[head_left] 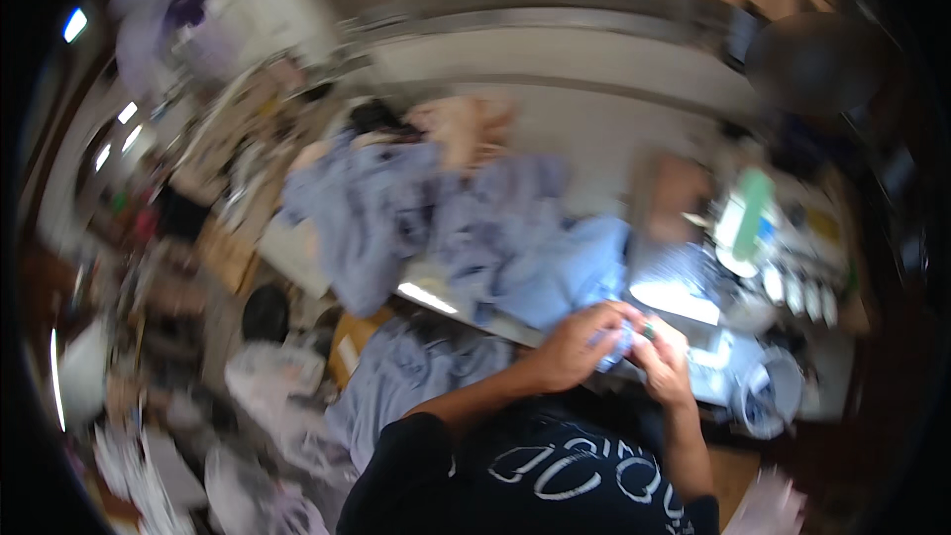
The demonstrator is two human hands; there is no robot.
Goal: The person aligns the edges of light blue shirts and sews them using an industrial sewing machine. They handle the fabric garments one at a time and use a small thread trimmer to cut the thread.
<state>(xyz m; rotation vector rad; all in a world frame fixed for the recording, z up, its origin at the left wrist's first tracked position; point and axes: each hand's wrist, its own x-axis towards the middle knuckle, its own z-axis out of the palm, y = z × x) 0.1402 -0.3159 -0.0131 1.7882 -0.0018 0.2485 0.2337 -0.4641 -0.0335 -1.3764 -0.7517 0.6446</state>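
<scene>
Close together at the table's near edge, my left hand [578, 345] and my right hand [666, 362] are both closed on a light blue cloth [616, 345]. The cloth is bunched between the fingertips. A small dark green spot shows at the right fingers, too blurred to name. Just beyond my hands, a lamp lights the bed of a sewing machine [738, 238], which is white with a green part. More light blue cloth [565, 267] spreads over the table, left of the machine, alongside a crumpled heap of blue-grey garments [367, 208].
Peach cloth [466, 129] lies behind the heap on the white table [594, 129]. Blue-grey cloth [416, 367] hangs below the table edge at my left, near a pale plastic bag [277, 386]. A round whitish bin [770, 391] stands at the right.
</scene>
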